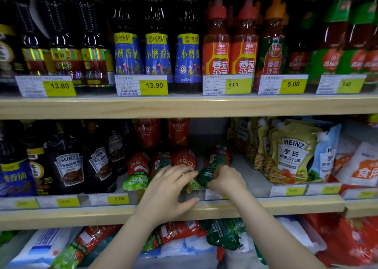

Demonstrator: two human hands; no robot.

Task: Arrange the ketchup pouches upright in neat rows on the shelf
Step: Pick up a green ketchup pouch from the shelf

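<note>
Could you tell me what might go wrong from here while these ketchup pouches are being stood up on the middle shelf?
1. The right hand pinches only the bottom of a leaning pouch; with open shelf to its right, it may flop over once released.
2. The left hand lies open across the front row of pouches, which already lean, so a nudge could topple them.
</note>
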